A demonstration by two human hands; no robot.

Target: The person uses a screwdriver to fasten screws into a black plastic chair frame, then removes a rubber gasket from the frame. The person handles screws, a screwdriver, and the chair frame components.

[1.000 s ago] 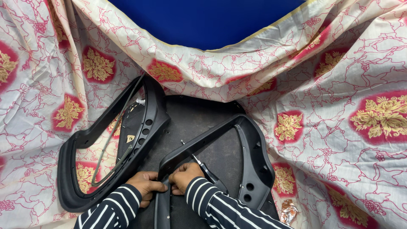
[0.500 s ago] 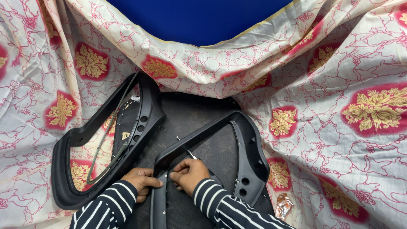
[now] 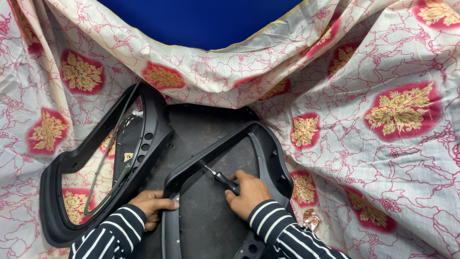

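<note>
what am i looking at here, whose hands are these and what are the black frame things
This is one picture from a camera worn on a person's head, looking down at their own two hands. There is no machine; both arms wear black-and-white striped sleeves.

The surface is covered by a cream cloth with red and gold flowers, and a dark mat lies in the middle. Behind it is a blue backdrop.

Two black plastic frames lie there. The left frame sits partly on the cloth. The right frame lies on the mat, in front of the person.

The left hand grips the right frame's left side. The right hand holds a screwdriver with a black handle, its tip at the frame's upper bar. A small crumpled wrapper lies on the cloth to the right.
</note>
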